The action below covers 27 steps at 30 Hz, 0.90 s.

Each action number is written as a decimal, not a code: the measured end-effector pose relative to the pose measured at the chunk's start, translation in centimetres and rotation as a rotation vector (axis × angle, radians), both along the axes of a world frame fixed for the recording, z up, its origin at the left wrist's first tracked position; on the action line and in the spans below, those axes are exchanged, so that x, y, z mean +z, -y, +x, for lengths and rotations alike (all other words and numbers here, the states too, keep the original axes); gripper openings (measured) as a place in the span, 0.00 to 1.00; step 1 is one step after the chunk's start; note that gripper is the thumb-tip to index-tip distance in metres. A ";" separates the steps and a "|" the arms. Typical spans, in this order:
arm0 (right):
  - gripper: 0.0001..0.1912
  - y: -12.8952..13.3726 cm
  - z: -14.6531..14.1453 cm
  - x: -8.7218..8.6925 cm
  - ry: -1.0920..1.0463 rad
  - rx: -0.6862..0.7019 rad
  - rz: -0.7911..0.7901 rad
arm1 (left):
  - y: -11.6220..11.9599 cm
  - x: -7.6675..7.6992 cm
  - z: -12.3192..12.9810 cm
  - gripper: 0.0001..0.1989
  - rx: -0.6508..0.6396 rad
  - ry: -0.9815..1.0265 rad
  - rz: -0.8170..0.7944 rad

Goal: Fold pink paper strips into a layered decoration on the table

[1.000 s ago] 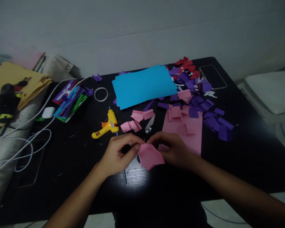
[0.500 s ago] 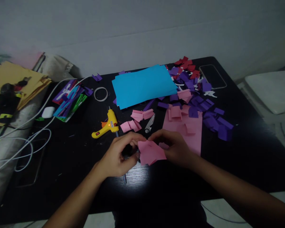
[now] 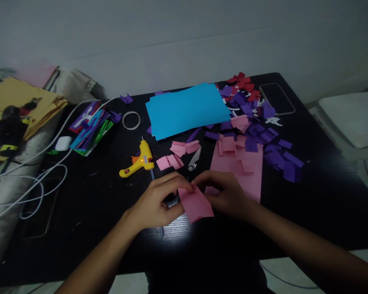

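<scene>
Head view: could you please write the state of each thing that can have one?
folded pink paper piece, held up
left hand, curled, holding this paper
right hand, curled, holding this paper
yellow plastic glue gun, lying down, small orange light on
bright blue rectangular paper sheets, stacked, edges uneven
large pink paper sheet, flat, partly covered
folded purple paper pieces, heaped loosely
small white rounded case, apparently closed

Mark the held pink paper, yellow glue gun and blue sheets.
Pink paper [image 3: 197, 205]: head view, middle of its upper face.
Yellow glue gun [image 3: 145, 157]: head view, on the body.
Blue sheets [image 3: 188, 111]: head view, middle of the top sheet.
</scene>
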State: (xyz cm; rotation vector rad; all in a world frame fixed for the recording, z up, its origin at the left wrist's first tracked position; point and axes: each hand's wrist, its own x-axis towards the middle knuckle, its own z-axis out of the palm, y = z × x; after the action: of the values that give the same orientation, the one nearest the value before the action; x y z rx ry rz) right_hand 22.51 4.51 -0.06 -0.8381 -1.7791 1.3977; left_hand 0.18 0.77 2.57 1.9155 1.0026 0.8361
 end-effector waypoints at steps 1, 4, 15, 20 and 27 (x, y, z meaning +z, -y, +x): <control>0.05 0.0 0.0 0.0 0.000 -0.001 0.006 | 0.0 0.0 0.0 0.13 0.000 -0.002 0.001; 0.05 0.0 0.0 0.1 -0.014 -0.001 0.039 | -0.1 -0.1 0.0 0.12 -0.002 0.000 0.018; 0.06 -0.1 -0.1 0.2 -0.011 0.004 0.063 | 0.0 -0.5 0.1 0.12 -0.008 0.026 0.034; 0.06 -0.2 0.0 0.3 -0.035 0.002 0.014 | -0.2 0.2 -0.4 0.18 -0.022 0.032 -0.037; 0.06 -0.2 0.1 0.4 0.003 0.049 0.027 | -0.3 0.4 -0.7 0.09 0.098 0.226 -0.327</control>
State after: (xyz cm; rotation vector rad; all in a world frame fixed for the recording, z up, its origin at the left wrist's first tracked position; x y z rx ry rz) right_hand 22.59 4.71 0.35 -0.7882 -1.8277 1.4011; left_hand -0.52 1.12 3.00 1.4723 1.0298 0.8638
